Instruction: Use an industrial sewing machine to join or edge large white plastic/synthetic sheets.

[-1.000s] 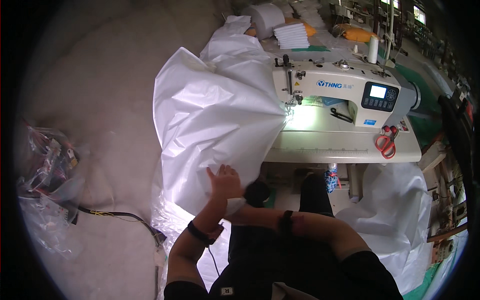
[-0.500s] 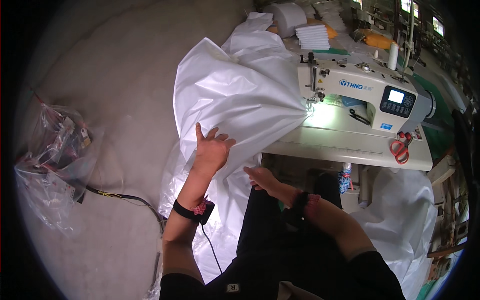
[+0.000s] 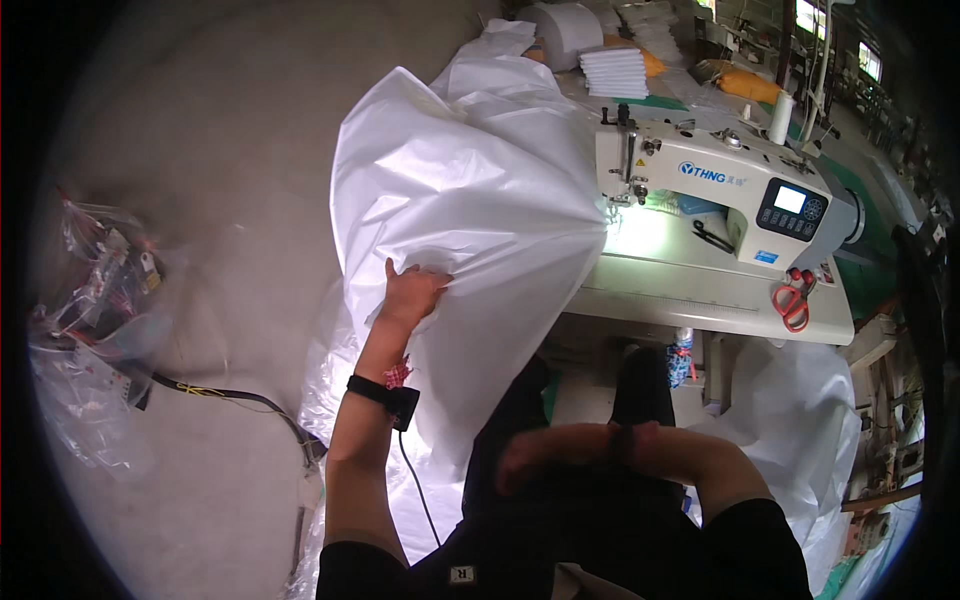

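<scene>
A large white plastic-like sheet (image 3: 480, 210) lies in folds from the sewing machine down toward my lap. Its gathered right edge runs under the needle area of the white sewing machine (image 3: 690, 160), where a lamp glows. My left hand (image 3: 412, 292) rests on the sheet's near part with fingers apart, one pointing away from me; the other fingertips press among the folds. Over my dark-clothed lap, my right hand (image 3: 520, 460) is smeared by motion, so its fingers cannot be made out. It is away from the machine.
Red-handled scissors (image 3: 791, 303) and black thread snips (image 3: 712, 236) lie on the machine table (image 3: 690, 300). A thread cone (image 3: 781, 117) stands behind the machine. Folded white stacks (image 3: 614, 73) and a white roll (image 3: 566, 35) sit at the back. Clear plastic bags (image 3: 95, 330) lie on the floor at left.
My right hand has drawn back from the sheet's near edge toward my body. My left hand has shifted slightly left, and the sheet bulges a little further left.
</scene>
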A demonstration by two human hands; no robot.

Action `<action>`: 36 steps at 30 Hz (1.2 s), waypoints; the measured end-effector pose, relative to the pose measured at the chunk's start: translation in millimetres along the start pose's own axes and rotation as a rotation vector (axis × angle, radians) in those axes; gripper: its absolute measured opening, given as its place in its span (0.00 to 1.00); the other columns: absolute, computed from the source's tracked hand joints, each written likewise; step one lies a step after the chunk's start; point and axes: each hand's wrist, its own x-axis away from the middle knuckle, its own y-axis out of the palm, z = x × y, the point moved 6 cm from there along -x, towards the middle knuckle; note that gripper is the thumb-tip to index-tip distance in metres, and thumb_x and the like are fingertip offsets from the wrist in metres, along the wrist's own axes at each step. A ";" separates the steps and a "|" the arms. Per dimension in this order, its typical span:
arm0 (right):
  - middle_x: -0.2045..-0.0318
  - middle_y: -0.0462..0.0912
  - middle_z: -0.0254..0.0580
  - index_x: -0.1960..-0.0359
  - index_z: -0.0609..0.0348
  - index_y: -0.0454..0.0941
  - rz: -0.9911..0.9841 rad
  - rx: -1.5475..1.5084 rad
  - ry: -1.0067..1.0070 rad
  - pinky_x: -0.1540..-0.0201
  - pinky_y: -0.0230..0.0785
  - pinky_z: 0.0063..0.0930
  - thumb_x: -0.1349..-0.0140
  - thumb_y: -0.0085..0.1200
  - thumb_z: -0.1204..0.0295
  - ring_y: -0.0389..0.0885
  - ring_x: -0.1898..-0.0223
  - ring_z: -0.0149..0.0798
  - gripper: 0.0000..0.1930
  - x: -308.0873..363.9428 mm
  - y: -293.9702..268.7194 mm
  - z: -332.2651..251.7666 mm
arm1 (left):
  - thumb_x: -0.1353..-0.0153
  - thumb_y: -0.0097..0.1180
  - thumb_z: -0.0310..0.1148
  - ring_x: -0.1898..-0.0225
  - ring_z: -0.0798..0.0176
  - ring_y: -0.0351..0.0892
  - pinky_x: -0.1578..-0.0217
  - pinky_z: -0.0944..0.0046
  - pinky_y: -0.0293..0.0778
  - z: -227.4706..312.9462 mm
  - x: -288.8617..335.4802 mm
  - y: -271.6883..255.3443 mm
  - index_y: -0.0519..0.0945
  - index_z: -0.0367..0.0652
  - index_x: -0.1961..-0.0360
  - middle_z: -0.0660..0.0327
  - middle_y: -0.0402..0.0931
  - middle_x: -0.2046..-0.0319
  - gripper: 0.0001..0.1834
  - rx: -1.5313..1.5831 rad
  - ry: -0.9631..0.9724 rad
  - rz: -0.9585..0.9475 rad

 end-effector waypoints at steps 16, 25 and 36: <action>0.77 0.76 0.38 0.79 0.53 0.76 0.340 1.509 0.215 0.59 0.67 0.43 0.50 0.50 0.69 0.77 0.68 0.42 0.04 26.2 -20.9 -87.7 | 0.47 0.49 0.43 0.35 0.51 0.53 0.42 0.25 0.37 78.4 45.8 -16.0 0.79 0.58 0.57 0.65 0.73 0.51 0.16 -0.051 0.097 -0.528; 0.70 0.80 0.42 0.66 0.65 0.77 0.750 -0.019 0.506 0.70 0.72 0.36 0.45 0.55 0.60 0.81 0.70 0.42 0.18 112.7 -51.9 -9.5 | 0.42 0.49 0.52 0.39 0.49 0.61 0.41 0.32 0.41 133.1 83.5 -36.7 0.81 0.50 0.59 0.63 0.76 0.53 0.20 0.120 0.172 -0.261; 0.78 0.77 0.39 0.68 0.59 0.79 0.954 -0.512 0.101 0.78 0.68 0.22 0.41 0.53 0.58 0.78 0.75 0.32 0.15 57.7 -47.3 -6.4 | 0.48 0.51 0.59 0.70 0.51 0.79 0.63 0.51 0.69 196.2 113.8 -58.0 0.75 0.41 0.73 0.53 0.77 0.74 0.27 0.213 0.088 -0.084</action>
